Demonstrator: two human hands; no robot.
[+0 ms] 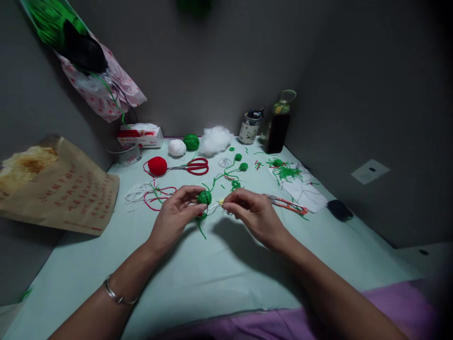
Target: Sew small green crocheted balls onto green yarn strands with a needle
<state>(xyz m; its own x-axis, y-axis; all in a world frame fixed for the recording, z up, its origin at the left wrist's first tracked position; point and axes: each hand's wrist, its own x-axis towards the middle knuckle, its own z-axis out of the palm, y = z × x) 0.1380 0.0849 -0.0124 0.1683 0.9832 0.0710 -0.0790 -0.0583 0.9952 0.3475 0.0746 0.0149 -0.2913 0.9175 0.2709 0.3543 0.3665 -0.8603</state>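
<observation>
My left hand (180, 208) pinches a small green crocheted piece (204, 197) between thumb and fingers. A dark strand crosses its front, and a bit of red and a loose green yarn tail show below the thumb. My right hand (253, 212) is closed on a crochet hook (214, 206) with a thin metal shaft and a yellow part near the fingertips. The hook's tip points left and reaches the green piece. Just beyond my hands lie green yarn cords with small green balls (243, 167).
Behind are red-handled scissors (197, 166), a red yarn ball (157, 165), a white yarn ball (177, 148) and white stuffing (215, 140). Orange-handled snips (288, 204) lie right, near green scraps (288, 174). A bottle (279, 127) stands back right; a paper bag (71, 189) of food is left.
</observation>
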